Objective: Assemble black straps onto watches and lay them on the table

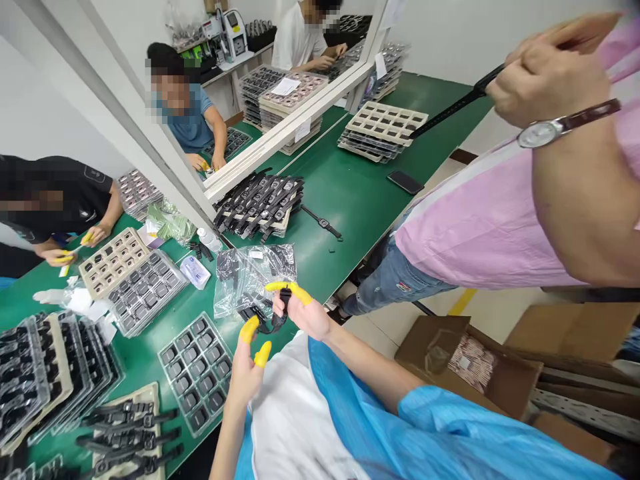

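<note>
Blue-and-white shirt below a black strap at the hands.
Right hand pinches the strap; left hand is open just beside it. Plastic bag lies beyond, compartment tray leftward. Pink-shirted person stands by the right edge; green desk surface spans between watch pile and phone.

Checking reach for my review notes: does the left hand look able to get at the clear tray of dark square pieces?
Probably yes: the left hand is close beside the tray, finger and thumb apart, with nothing visible in the way.
</note>
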Motion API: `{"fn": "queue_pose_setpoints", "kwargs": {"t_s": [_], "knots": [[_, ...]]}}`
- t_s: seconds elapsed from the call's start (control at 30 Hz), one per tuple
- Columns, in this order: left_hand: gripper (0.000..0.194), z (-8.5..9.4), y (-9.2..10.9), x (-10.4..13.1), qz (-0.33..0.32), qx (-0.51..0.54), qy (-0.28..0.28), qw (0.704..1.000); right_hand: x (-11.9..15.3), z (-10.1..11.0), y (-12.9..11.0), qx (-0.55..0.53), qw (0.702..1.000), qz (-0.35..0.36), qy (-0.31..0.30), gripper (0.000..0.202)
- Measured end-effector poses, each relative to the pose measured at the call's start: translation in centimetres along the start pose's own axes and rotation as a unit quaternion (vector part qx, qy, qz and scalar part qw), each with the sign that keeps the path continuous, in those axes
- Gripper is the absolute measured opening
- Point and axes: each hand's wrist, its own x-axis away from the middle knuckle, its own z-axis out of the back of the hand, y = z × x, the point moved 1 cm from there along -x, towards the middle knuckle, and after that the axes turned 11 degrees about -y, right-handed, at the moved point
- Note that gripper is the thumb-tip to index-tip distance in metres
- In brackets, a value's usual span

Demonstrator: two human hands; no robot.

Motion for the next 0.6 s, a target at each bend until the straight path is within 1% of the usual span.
{"fn": "queue_pose_setpoints", "kwargs": {"t_s": [0.07,0.13,0.17,0.23,0.27,0.37,0.43,0.5,0.6], "knots": [[0.066,-0.5,1.0,-0.8,-0.010,0.062,0.004,0.998,0.2,-1.6,1.0,-0.033,0.999,-0.027,-0.014,0.043],[0.056,-0.7,1.5,-1.1,0.022,0.160,-0.022,0.987,0.5,-2.6,1.7,-0.057,0.997,-0.052,-0.020,0.040],[0.050,-0.8,1.6,-1.1,0.046,0.210,-0.041,0.976,0.6,-2.8,2.0,-0.055,0.996,-0.060,-0.023,0.038],[0.047,-1.2,1.4,-0.5,0.088,0.301,-0.086,0.946,0.8,-2.8,2.6,-0.034,0.996,-0.070,-0.037,0.038],[0.048,-1.4,1.3,-0.1,0.096,0.341,-0.108,0.929,0.9,-2.7,2.8,-0.026,0.996,-0.073,-0.046,0.039],[0.049,-2.3,0.5,0.6,0.087,0.445,-0.165,0.876,1.0,-2.5,3.6,-0.028,0.995,-0.068,-0.063,0.044],[0.043,-2.9,0.1,0.6,0.081,0.495,-0.189,0.844,1.0,-2.6,3.7,-0.044,0.995,-0.059,-0.064,0.044],[0.037,-3.1,-0.2,0.1,0.079,0.530,-0.197,0.821,0.9,-2.8,3.4,-0.075,0.993,-0.059,-0.071,0.046],[0.034,-3.2,-0.4,-0.7,0.075,0.542,-0.196,0.813,0.8,-2.8,2.3,-0.126,0.985,-0.080,-0.088,0.061]]}}
